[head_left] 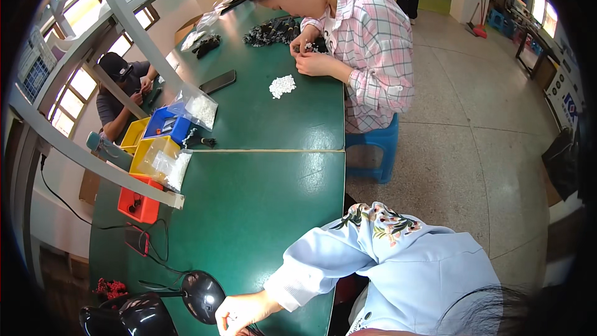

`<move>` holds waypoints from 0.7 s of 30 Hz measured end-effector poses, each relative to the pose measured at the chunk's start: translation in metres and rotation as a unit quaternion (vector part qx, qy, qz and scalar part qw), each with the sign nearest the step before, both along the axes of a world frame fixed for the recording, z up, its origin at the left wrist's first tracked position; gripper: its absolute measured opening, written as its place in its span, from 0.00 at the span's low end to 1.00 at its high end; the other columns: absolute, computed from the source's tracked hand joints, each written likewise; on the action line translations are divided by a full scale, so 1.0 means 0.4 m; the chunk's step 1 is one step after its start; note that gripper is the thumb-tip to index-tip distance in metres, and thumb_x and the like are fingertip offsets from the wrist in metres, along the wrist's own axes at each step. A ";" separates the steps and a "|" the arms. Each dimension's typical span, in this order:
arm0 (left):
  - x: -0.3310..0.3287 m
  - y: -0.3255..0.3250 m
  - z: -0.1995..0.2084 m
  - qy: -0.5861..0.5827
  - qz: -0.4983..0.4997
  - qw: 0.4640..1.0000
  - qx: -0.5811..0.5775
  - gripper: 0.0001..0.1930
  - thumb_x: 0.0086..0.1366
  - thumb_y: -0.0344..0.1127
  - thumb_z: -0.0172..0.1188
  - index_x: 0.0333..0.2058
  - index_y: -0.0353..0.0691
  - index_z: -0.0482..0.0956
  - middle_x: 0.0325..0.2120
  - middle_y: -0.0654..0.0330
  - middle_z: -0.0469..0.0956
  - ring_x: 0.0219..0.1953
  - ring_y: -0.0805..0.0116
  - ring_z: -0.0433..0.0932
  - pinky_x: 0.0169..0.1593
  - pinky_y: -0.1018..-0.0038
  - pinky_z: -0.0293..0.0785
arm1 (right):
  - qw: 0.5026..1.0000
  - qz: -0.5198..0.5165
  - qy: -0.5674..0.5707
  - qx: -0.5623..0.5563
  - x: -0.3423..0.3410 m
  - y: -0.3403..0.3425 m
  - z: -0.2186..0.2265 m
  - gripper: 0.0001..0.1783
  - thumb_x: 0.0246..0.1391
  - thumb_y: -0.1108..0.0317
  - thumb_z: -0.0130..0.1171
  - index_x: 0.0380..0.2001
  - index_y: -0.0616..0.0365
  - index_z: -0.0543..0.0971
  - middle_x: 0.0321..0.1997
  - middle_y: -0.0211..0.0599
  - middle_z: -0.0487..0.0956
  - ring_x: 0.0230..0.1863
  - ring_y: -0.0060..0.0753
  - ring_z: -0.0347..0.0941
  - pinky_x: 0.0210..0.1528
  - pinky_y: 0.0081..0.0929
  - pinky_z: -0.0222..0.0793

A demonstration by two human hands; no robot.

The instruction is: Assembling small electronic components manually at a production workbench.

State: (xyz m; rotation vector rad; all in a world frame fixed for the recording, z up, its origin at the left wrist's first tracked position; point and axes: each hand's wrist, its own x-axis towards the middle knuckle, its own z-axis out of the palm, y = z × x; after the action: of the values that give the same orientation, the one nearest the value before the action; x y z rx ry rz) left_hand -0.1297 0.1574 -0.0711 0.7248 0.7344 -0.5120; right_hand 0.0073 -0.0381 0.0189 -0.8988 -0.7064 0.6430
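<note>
One hand (242,312) shows at the lower edge, its pale blue sleeve (323,261) running back to the right; which hand it is I cannot tell. Its fingers curl together at the counter (261,199) edge, but whether they pinch anything is hidden. Just left of it lies a black lamp head (202,295), with a second black dome (146,314) beside that. Farther up the green counter sit yellow (152,149), blue (168,124) and red (140,205) bins, and a white heap (282,85) near a co-worker's hands (308,56).
</note>
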 end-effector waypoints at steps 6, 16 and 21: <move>0.019 -0.027 0.009 -0.052 0.055 0.997 0.001 0.22 0.48 0.54 0.53 0.37 0.46 0.71 0.21 0.66 0.68 0.23 0.71 0.66 0.28 0.74 0.65 | 0.999 0.019 0.025 0.018 -0.012 0.003 -0.002 0.08 0.38 0.69 0.58 0.23 0.62 0.74 0.22 0.31 0.73 0.25 0.20 0.68 0.29 0.17 0.64; 0.101 -0.314 0.257 -0.300 0.277 0.878 0.252 0.07 0.54 0.27 0.51 0.33 0.36 0.69 0.25 0.64 0.69 0.26 0.77 0.64 0.31 0.81 0.60 | 0.992 0.065 0.082 -0.077 0.019 -0.047 0.049 0.11 0.42 0.66 0.60 0.28 0.62 0.74 0.20 0.31 0.74 0.22 0.16 0.69 0.24 0.14 0.65; 0.094 -0.299 0.242 -0.290 0.321 0.868 0.244 0.11 0.52 0.24 0.52 0.36 0.35 0.68 0.28 0.61 0.70 0.28 0.74 0.67 0.33 0.79 0.64 | 0.994 0.060 0.061 -0.070 0.016 -0.018 0.019 0.09 0.44 0.70 0.57 0.29 0.64 0.74 0.22 0.32 0.74 0.22 0.17 0.68 0.26 0.13 0.65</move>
State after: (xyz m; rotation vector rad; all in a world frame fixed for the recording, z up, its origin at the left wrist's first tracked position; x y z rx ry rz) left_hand -0.0919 0.0376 0.0257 0.9804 0.4831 0.5174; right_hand 0.0138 -0.0452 0.0263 -0.9423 -0.6138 0.8564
